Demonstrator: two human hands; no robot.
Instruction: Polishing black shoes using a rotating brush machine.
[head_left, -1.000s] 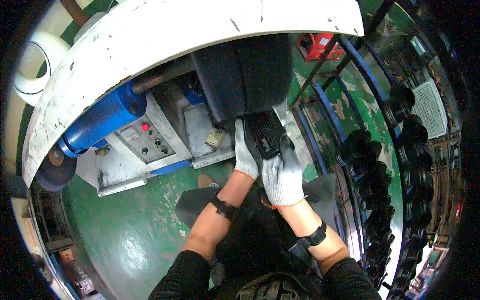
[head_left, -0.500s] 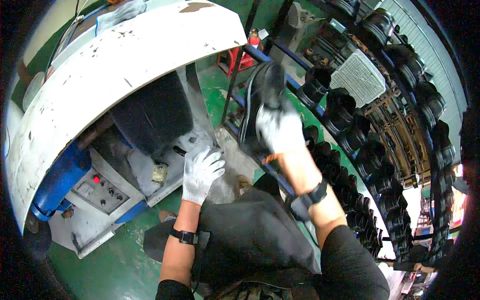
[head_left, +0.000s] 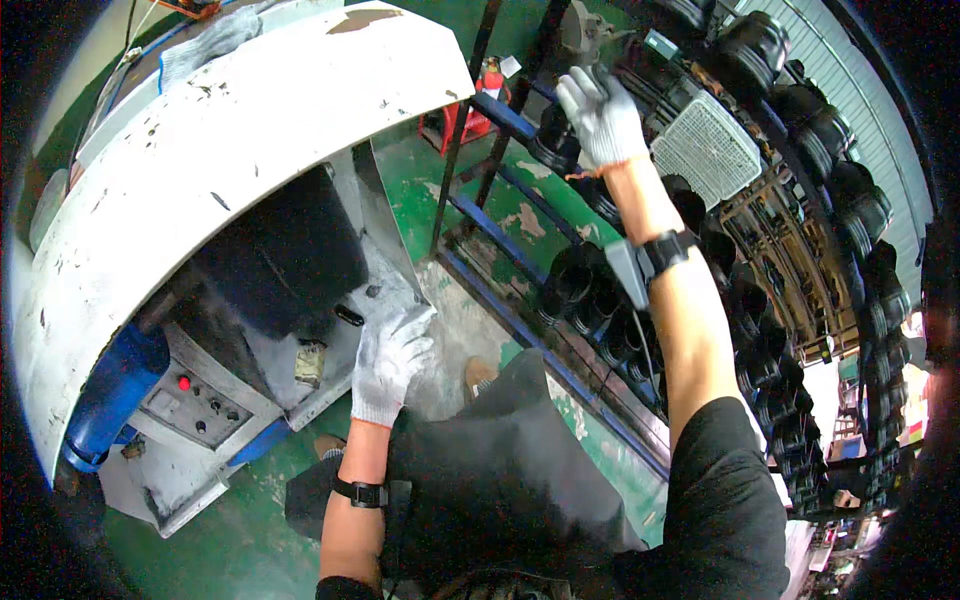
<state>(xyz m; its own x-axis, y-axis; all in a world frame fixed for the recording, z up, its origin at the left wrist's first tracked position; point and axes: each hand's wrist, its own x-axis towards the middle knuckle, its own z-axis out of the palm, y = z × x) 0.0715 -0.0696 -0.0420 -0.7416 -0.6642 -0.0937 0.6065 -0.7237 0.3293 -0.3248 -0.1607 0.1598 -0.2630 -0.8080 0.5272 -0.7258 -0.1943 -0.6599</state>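
My right hand (head_left: 608, 125), in a white knit glove with dark smudges, is stretched out over the top of a shoe rack (head_left: 505, 118) with blue rails. Its fingers are extended and nothing shows in their grasp. Just below and left of it, a black shoe (head_left: 555, 142) sits on the rack, partly hidden. My left hand (head_left: 388, 365), also gloved in white, is beside the front edge of a white machine (head_left: 330, 90). Its fingers are spread and hold nothing. A large dark roller (head_left: 285, 250) stands inside the machine near that hand.
The machine's panel carries a red button (head_left: 184, 383), next to a blue motor (head_left: 118, 390). A small yellowish block (head_left: 309, 363) lies on its ledge. Rows of black footwear (head_left: 755, 55) fill racks on the right. A red fire extinguisher (head_left: 490, 85) stands beyond, near a white plastic basket (head_left: 706, 150).
My right hand has reached up and away to the rack and let go of the black shoe it held. My left hand stays by the machine edge. The view has shifted slightly.
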